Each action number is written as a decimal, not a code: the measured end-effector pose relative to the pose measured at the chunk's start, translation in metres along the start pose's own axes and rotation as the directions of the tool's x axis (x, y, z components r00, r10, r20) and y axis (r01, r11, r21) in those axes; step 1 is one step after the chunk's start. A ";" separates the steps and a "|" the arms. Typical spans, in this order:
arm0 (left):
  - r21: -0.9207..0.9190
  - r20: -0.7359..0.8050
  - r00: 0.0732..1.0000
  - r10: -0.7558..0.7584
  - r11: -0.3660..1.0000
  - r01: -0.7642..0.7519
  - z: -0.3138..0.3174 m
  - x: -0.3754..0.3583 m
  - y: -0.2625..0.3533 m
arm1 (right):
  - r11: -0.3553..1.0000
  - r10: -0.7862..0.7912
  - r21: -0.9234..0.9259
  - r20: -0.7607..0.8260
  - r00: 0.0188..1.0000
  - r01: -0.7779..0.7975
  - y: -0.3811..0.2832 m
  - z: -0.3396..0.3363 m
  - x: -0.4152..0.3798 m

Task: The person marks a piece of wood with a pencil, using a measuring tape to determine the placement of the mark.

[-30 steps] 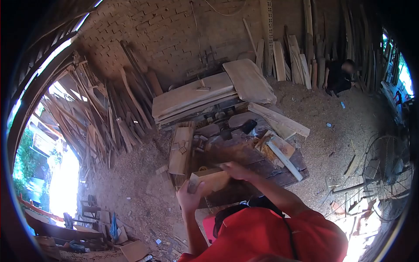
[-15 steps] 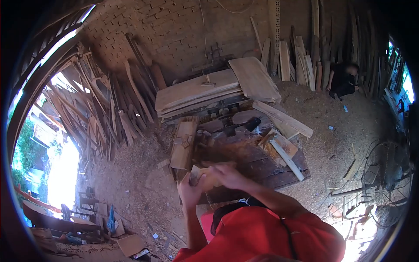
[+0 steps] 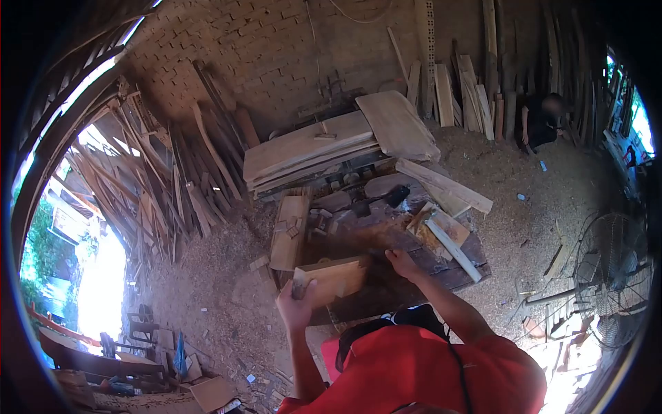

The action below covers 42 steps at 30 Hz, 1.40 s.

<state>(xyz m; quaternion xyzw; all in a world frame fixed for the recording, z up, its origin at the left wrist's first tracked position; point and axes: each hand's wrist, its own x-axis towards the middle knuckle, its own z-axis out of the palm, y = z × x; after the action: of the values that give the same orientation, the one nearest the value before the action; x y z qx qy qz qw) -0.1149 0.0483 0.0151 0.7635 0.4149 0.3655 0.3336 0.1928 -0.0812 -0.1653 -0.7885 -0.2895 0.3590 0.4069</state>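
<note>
My left hand [image 3: 295, 303] grips the near left end of a flat, pale wooden board [image 3: 339, 279]. The board is tilted above the dark worktable [image 3: 386, 288]. A greyish patch shows at its left end beside my thumb; I cannot make out what it is. My right hand [image 3: 405, 265] is apart from the board, just past its right end and over the worktable. Its fingers look curled in, and anything in them is hidden. Behind the board, a long wooden block [image 3: 288, 241] carries several small wood pieces [image 3: 292, 226].
Sheets of wood [image 3: 310, 148] are stacked beyond the worktable. A pale strip [image 3: 452, 250] lies at its right side. A wire fan [image 3: 610, 276] stands at right. A person [image 3: 541, 123] crouches near the back wall. Loose planks [image 3: 158, 179] lean at left.
My right hand has moved off the board to the right. The board now shows more of its face, still in my left hand. The view has shifted slightly.
</note>
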 end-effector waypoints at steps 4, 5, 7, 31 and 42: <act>-0.149 -0.060 0.995 -0.084 0.986 0.074 0.004 -0.009 -0.033 | 0.960 0.045 0.281 -0.169 0.985 0.005 0.008 0.001 0.033; -0.191 -0.076 0.992 -0.096 0.978 0.080 0.006 -0.012 -0.036 | 0.881 0.079 0.472 -0.088 0.993 -0.028 -0.002 -0.005 0.045; -0.274 -0.115 0.986 -0.117 0.958 0.082 0.009 -0.016 -0.039 | 0.780 0.069 0.626 -0.054 0.996 -0.020 -0.005 -0.014 0.072; -0.068 0.383 0.729 -0.567 0.770 0.634 0.140 -0.072 -0.136 | 0.868 -0.298 -0.480 -0.705 0.643 -0.125 0.137 -0.161 -0.129; 0.248 0.693 0.346 -0.633 0.659 0.710 0.147 -0.068 -0.166 | 0.921 -0.138 -0.355 -0.682 0.718 -0.160 0.160 -0.131 -0.114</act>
<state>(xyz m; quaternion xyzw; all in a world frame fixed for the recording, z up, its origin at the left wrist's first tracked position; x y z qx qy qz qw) -0.0835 0.0300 -0.2143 0.5850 0.5021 -0.1220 0.6251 0.2588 -0.3036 -0.2095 -0.9312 -0.1760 -0.0259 0.3181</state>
